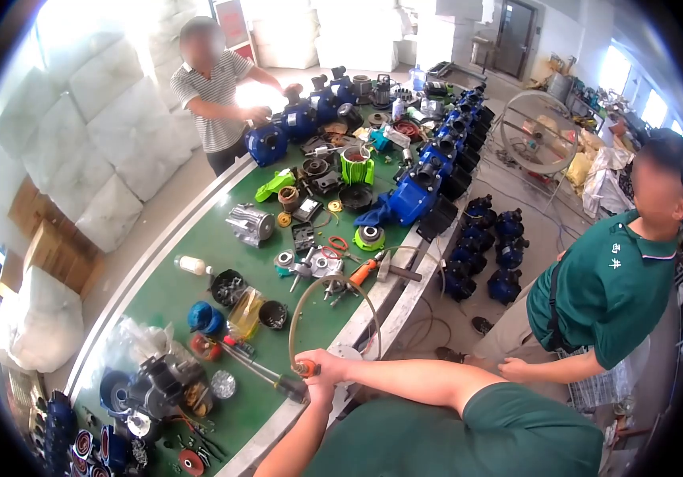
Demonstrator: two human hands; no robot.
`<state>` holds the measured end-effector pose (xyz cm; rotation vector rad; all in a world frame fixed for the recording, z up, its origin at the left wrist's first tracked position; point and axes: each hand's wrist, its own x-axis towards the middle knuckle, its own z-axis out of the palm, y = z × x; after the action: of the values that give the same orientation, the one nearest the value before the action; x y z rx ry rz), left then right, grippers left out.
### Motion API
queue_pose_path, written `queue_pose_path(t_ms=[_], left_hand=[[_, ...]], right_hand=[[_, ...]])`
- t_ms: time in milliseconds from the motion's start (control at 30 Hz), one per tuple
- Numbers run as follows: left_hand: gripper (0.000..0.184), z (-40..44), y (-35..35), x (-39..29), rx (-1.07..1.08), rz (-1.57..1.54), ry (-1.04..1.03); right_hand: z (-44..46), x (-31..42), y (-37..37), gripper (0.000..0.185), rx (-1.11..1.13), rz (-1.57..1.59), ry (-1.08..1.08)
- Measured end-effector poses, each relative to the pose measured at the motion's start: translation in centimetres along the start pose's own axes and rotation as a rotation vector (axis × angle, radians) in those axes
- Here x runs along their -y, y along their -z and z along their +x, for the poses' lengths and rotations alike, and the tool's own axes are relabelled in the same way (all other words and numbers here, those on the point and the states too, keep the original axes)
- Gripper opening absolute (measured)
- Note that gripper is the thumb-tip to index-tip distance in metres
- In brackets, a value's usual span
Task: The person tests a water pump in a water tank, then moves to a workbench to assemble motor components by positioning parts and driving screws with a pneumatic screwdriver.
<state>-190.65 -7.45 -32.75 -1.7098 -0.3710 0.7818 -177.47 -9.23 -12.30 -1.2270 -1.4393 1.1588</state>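
My right hand is closed around an orange-ended air tool, from which a looping hose rises. Just below it, my left hand is also closed, and the two hands overlap. A dark block-like end sticks out beside the left fingers; whether it belongs to the same tool is hidden. Long metal shafts with red grips lie across the green table left of my hands. A hammer and an orange power tool rest near the table edge beyond.
Motor parts, a black bowl and a clear bag cover the table. Blue pumps line its right edge; more stand on the floor. A person in green stands to the right; another works at the far left.
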Motion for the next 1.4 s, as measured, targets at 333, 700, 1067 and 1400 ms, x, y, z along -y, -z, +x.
queue_pose_path(t_ms=[333,700,1067,1400], left_hand=[[0.044,-3.7,1.7,7.5,0.187,-2.994,0.415],[0.053,-4.6,2.5,10.6,0.257,-2.948,0.543],[0.053,-4.6,6.1,16.1,-0.573,-2.000,0.160],[0.018,-2.7,11.2,14.9,-0.504,-1.849,0.160]], right_hand=[[0.0,-0.4,-0.1,0.032,-0.132,0.065,0.008],[-0.2,-0.1,0.0,0.030,-0.181,0.182,0.002],[-7.9,2.8,9.6,0.043,-0.554,0.546,-0.154],[-12.6,0.2,12.4,0.047,-0.483,0.631,-0.132]])
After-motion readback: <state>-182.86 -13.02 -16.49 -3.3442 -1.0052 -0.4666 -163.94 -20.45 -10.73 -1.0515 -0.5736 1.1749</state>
